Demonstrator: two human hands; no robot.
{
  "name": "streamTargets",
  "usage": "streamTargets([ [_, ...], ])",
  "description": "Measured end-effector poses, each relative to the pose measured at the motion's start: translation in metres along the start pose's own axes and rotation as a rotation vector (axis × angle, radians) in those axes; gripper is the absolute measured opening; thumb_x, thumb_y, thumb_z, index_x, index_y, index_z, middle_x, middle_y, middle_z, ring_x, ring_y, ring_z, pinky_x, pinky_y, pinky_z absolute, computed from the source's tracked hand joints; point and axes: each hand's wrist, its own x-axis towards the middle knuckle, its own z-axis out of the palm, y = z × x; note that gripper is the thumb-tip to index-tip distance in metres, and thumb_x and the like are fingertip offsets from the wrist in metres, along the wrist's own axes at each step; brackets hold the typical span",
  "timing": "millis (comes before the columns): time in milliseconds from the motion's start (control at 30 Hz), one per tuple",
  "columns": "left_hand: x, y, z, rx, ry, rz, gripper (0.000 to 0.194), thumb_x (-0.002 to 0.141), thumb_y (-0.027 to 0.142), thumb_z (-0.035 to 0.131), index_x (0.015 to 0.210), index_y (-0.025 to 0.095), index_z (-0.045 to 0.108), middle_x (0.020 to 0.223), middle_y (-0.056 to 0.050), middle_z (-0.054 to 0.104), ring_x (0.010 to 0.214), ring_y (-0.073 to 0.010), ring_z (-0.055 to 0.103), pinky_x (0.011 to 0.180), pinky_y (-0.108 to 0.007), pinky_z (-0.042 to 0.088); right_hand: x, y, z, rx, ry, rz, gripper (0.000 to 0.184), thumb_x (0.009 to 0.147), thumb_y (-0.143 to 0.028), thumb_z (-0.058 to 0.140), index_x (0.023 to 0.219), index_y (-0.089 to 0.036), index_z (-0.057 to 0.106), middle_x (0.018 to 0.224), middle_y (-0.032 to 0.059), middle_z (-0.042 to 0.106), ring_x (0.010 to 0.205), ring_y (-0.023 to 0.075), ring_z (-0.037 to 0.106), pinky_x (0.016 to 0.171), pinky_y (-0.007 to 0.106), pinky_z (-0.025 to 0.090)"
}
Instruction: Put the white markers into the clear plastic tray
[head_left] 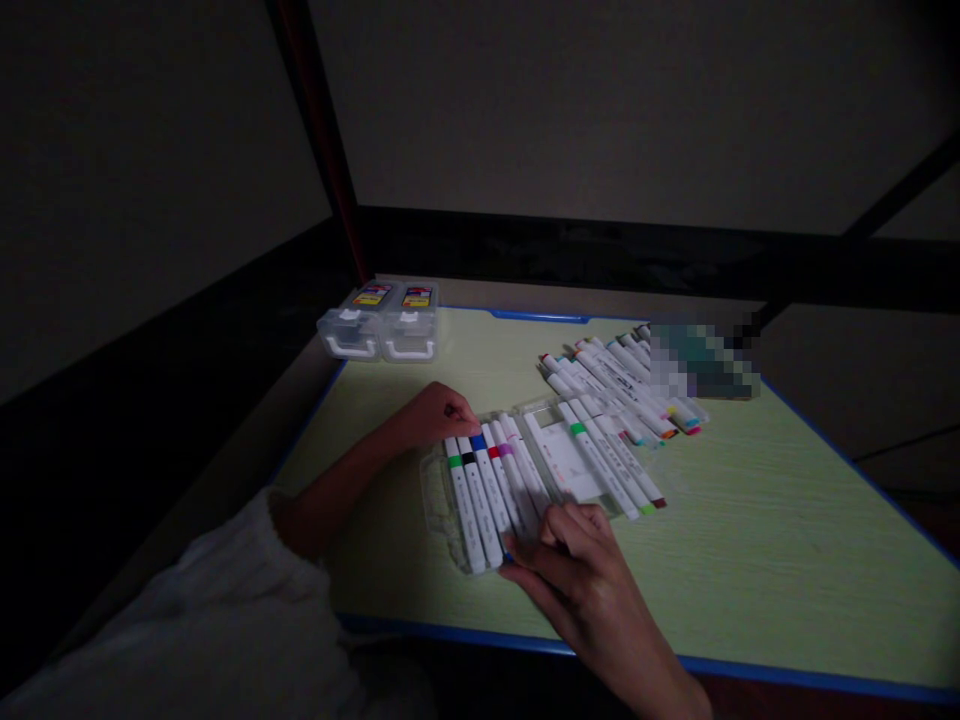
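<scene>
A clear plastic case (pixel 450 545) lies open on the table, with a row of white markers in its left half. One of them, a marker with a blue band (pixel 487 490), is pinched at its far end by my left hand (pixel 435 415), whose fingers are curled. At the near end of that marker, my right hand (pixel 585 565) has its thumb and fingers closed. Green, black, red and purple bands show on the markers beside it. Across the case's right half rest a green-banded marker (pixel 600 460) and a few others, partly over a white card (pixel 562 455).
Many loose white markers (pixel 615 380) are heaped behind the case to the right, near a blurred dark green object (pixel 701 360). Two clear cases with white handles (pixel 409 345) stand at the table's back left. Blue edging (pixel 465 632) borders the pale green table (pixel 772 540).
</scene>
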Motion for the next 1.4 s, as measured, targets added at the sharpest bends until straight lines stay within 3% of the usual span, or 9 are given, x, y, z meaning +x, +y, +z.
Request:
streamTargets([
  [267,0.001,-0.003,-0.001,0.023,-0.023,0.007,0.015,0.062,0.024,0.063,0.064,0.010,0.067,0.056,-0.002,0.063,0.051,-0.0079,0.052,0.049,-0.018,0.035,-0.002,0.000,0.001,0.013,0.007,0.010,0.018,0.084,-0.028,0.051,0.087,-0.018,0.066,0.067,0.0016,0.049,0.066,0.0160,0.044,0.060,0.030,0.032],
  [567,-0.003,0.007,-0.002,0.153,0.031,0.036,0.018,0.063,0.024,0.063,0.066,0.008,0.070,0.048,0.001,0.056,0.046,-0.0059,0.043,0.044,-0.018,0.028,-0.001,0.001,0.000,0.012,-0.007,0.015,0.017,0.084,-0.028,0.052,0.086,-0.018,0.066,0.068,0.0016,0.049,0.067,0.0158,0.045,0.061,0.030,0.033],
  [800,-0.003,0.006,-0.003,-0.032,-0.012,-0.048,0.017,0.061,0.025,0.065,0.065,0.009,0.068,0.058,-0.003,0.065,0.054,-0.0103,0.055,0.052,-0.020,0.039,-0.006,0.004,0.003,-0.021,-0.016,0.003,0.020,0.084,-0.028,0.052,0.095,-0.016,0.062,0.072,0.0034,0.049,0.071,0.0180,0.045,0.061,0.030,0.036],
  [1067,-0.006,0.013,-0.003,-0.230,0.017,-0.103,0.012,0.059,0.021,0.067,0.062,0.010,0.066,0.059,-0.002,0.066,0.055,-0.0093,0.056,0.054,-0.020,0.041,-0.007,0.005,0.004,-0.006,-0.050,0.048,0.023,0.083,-0.028,0.052,0.102,-0.016,0.058,0.076,0.0035,0.046,0.074,0.0185,0.045,0.063,0.030,0.039],
  [1400,-0.004,0.007,-0.005,-0.366,0.026,-0.016,0.012,0.055,0.016,0.071,0.061,0.010,0.064,0.071,-0.002,0.067,0.064,-0.0099,0.060,0.063,-0.022,0.045,-0.006,0.006,0.004,-0.029,-0.048,0.020,0.025,0.083,-0.028,0.052,0.106,-0.018,0.056,0.076,0.0027,0.045,0.073,0.0181,0.045,0.063,0.031,0.037],
])
